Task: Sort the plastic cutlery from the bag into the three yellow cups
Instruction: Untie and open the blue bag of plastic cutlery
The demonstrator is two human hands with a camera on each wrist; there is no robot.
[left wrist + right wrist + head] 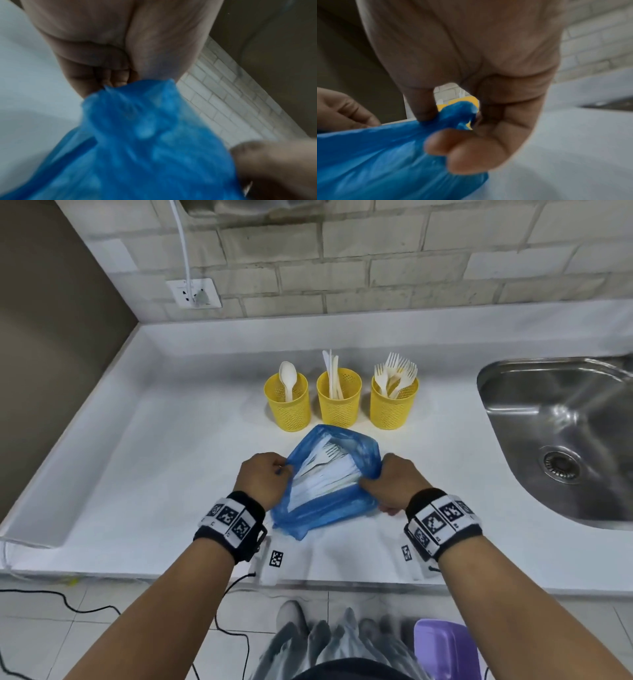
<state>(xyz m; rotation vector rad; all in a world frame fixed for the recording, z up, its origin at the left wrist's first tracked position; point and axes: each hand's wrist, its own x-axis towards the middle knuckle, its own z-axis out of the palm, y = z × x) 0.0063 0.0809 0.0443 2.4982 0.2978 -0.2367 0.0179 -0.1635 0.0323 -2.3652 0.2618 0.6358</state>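
A blue plastic bag (325,505) lies on the white counter, its mouth stretched wide. White cutlery (325,470), a fork among it, shows inside. My left hand (263,479) pinches the bag's left rim (137,97). My right hand (390,481) grips the right rim (453,115) between thumb and curled fingers. Behind the bag stand three yellow mesh cups: the left cup (288,405) holds a spoon, the middle cup (339,402) holds knives, the right cup (394,405) holds several forks.
A steel sink (561,440) is set into the counter (171,457) at the right. A wall socket with a white cable (195,292) sits at the back left on the brick wall. Black cables and a purple bin (445,648) are on the floor below.
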